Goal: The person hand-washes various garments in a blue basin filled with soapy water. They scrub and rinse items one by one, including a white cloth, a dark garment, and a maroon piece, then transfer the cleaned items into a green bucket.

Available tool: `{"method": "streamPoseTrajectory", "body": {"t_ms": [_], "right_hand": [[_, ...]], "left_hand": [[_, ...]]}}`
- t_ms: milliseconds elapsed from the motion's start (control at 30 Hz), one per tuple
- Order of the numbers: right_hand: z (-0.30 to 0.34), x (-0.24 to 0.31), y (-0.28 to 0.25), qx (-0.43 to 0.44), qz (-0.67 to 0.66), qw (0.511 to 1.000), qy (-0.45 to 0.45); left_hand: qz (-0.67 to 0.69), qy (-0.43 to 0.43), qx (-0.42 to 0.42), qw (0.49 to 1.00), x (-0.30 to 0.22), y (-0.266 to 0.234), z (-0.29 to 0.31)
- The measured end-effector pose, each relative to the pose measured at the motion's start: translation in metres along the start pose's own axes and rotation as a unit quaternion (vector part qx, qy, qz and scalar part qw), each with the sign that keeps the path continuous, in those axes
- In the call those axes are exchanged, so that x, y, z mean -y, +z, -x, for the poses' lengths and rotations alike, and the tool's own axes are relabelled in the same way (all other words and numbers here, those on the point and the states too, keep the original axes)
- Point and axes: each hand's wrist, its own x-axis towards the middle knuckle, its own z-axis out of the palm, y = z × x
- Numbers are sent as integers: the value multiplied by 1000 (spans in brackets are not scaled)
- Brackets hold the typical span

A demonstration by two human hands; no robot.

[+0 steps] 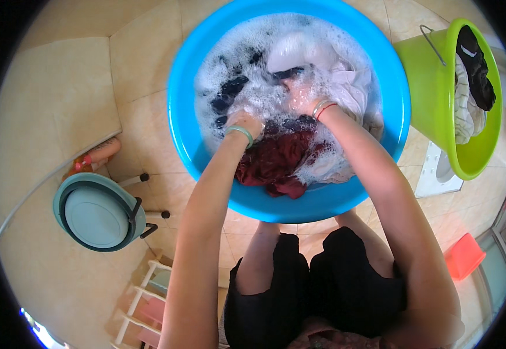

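Note:
In front of my knees is a wide blue basin [180,116] of foamy water and wet clothes. Suds cover most of my left hand [248,121], which has a pale green bangle at the wrist. It is down among the clothes just above a maroon garment [279,156], its fingers hidden by foam. A little farther and to the right, my right hand [302,96] is also dipped in the suds, beside a white garment [349,96]. Foam covers most of its fingers. Dark navy cloth [228,93] shows through the bubbles at the basin's left.
A tilted lime-green bucket [421,87] with black cloth [477,70] and white cloth [463,113] stands right of the basin. At left are a teal round tub [96,215] and a white rack [131,317]. A coral container [465,256] lies at lower right.

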Motion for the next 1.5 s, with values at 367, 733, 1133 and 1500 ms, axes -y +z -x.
{"method": "streamPoseTrajectory", "body": {"t_ms": [367, 733, 1133, 1500], "right_hand": [[76, 72, -103, -152, -482, 862, -45], [131, 119, -155, 36, -607, 709, -358], [108, 61, -109, -42, -878, 473, 60], [108, 65, -125, -222, -680, 695, 70]], "left_hand": [[861, -168, -256, 405, -87, -19, 83], [785, 65, -60, 613, -34, 10, 86], [978, -68, 85, 181, -117, -75, 110], [931, 36, 24, 362, -105, -31, 93]]}}
